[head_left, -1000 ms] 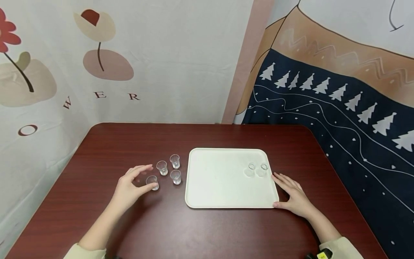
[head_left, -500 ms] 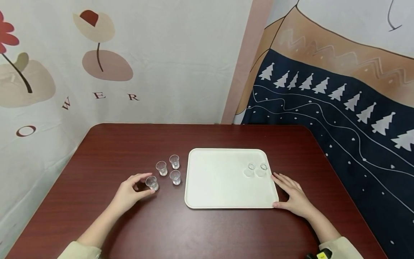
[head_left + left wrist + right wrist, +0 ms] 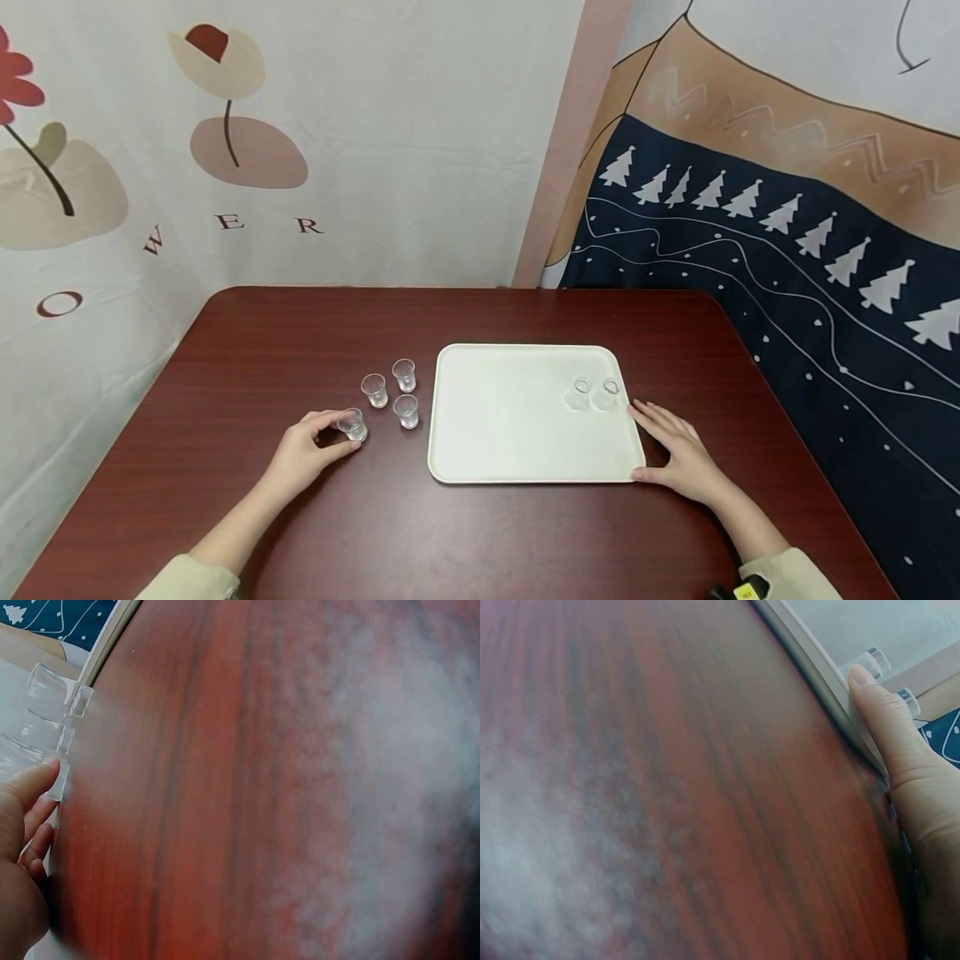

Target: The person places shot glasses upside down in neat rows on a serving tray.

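My left hand (image 3: 302,454) holds a small clear shot glass (image 3: 353,427) between thumb and fingers. This glass stands upright on the table, mouth up. Close beyond it are three more upright shot glasses: one at the back (image 3: 404,376), one in the middle (image 3: 374,390) and one nearer the tray (image 3: 407,412). My right hand (image 3: 681,457) rests at the right edge of a white tray (image 3: 510,433), fingers extended along the side and thumb at the near corner. On the tray's right part stand two upside-down shot glasses, a left one (image 3: 578,397) and a right one (image 3: 606,397).
The dark red wooden table (image 3: 480,542) has rounded far corners. A pale printed cloth (image 3: 420,167) hangs behind it, and a navy cloth with white trees (image 3: 697,242) covers the right side. Table surface lies between the tray and the near edge.
My left fingers have lowered and closed around the nearest shot glass, which stays in place. The right hand and the tray have not moved.
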Demonstrator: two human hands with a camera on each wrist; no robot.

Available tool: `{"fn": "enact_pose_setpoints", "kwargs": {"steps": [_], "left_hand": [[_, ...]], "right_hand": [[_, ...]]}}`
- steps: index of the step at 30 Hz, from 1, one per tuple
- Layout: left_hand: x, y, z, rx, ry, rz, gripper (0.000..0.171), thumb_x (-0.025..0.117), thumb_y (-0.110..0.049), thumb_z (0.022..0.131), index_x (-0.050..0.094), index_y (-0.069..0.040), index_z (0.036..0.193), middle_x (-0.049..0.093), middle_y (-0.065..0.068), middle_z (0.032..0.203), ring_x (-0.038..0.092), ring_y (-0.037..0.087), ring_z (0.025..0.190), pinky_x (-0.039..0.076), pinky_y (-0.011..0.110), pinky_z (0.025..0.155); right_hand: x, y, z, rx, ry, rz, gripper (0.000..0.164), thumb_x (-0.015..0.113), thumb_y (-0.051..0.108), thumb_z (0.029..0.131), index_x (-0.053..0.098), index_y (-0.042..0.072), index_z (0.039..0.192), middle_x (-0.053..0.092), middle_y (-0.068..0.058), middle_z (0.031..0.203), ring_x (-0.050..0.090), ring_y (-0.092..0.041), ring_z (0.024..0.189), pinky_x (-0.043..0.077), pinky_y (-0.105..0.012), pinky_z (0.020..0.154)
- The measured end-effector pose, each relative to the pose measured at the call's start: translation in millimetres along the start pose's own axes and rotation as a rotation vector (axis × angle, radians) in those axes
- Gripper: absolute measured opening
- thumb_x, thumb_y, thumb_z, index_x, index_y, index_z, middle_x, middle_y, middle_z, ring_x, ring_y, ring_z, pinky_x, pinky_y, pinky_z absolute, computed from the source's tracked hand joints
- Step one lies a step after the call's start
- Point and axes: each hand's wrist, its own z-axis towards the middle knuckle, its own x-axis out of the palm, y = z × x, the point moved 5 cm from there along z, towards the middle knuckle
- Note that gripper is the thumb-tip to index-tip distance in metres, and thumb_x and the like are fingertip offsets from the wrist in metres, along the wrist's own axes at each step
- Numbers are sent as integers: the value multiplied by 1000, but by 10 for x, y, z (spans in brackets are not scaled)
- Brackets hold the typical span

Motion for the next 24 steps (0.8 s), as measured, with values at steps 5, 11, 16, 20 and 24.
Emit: {"fn": "enact_pose_setpoints", "kwargs": {"steps": [5,11,16,20,24], "left_hand": [[8,1,8,9,-20,-18,31,85,-5,69,73,-6,97,69,0,94,52,2,88,41,13,72],[-24,-11,-8,-59,-11,-12,26,85,-14,71,73,-10,94,66,-1,93,56,7,85,43,15,69],[-68,-36,-20,-121,-7,-42,28,86,-19,72,73,-13,96,64,-2,93,57,12,78,45,19,64],[-103,-76,-23,-131,-16,-64,29,86,-16,71,73,-11,97,64,0,92,54,12,70,43,20,58],[-146,-164,-13,-116,-30,-74,28,85,-12,72,73,-8,97,65,2,92,54,9,70,43,19,59]], "right_hand": [[2,-8,-2,0,-1,-2,96,83,48,66,40,18,147,38,-16,147,26,-40,134,18,-62,97],[2,-1,2,-6,-4,-1,96,83,48,66,41,18,147,38,-16,147,26,-39,134,18,-61,97],[2,8,3,-7,-6,4,96,83,47,66,41,17,146,38,-16,147,26,-40,133,18,-62,97],[3,4,2,-5,-5,5,96,83,47,66,41,18,146,38,-16,147,26,-40,133,18,-63,96],[2,-2,0,-9,-9,6,96,83,47,65,41,17,146,38,-16,147,26,-40,133,18,-63,96]]}}
